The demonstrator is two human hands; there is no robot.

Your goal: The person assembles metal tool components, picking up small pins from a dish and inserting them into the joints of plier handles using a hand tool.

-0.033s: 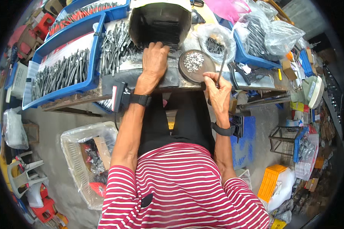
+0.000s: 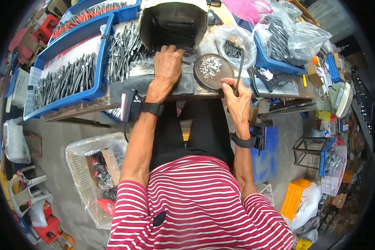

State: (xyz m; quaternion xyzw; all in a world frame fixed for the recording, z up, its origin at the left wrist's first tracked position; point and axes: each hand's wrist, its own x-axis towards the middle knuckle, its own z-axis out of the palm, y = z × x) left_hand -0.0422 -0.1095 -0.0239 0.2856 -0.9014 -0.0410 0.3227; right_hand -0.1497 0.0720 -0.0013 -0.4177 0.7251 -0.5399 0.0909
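My left hand (image 2: 168, 64) is closed at the lower lip of a dark, open-mouthed container (image 2: 175, 25) lying on its side with black sticks inside. Its fingertips are hidden, so what they grip cannot be made out. In my right hand (image 2: 237, 96) is a thin dark rod (image 2: 240, 68), standing nearly upright out of the grip. Thumb and forefinger press together beside the rim of a round brown dish (image 2: 202, 80). Small whitish pieces (image 2: 210, 66) lie heaped in that dish. Behind it sits a clear plastic bag (image 2: 251, 52) holding small black parts (image 2: 232, 49).
Blue trays (image 2: 100, 85) of black stick-like pieces stand at the left, with loose dark sticks (image 2: 125, 50) beside them. Pliers-like black handles (image 2: 260, 79) rest on the right, before another blue bin (image 2: 275, 60). A plastic-lined crate (image 2: 81, 175) is on the floor.
The rod in my right hand tilts slightly more upright, its upper end moving a little left. My left hand stays at the container's mouth.
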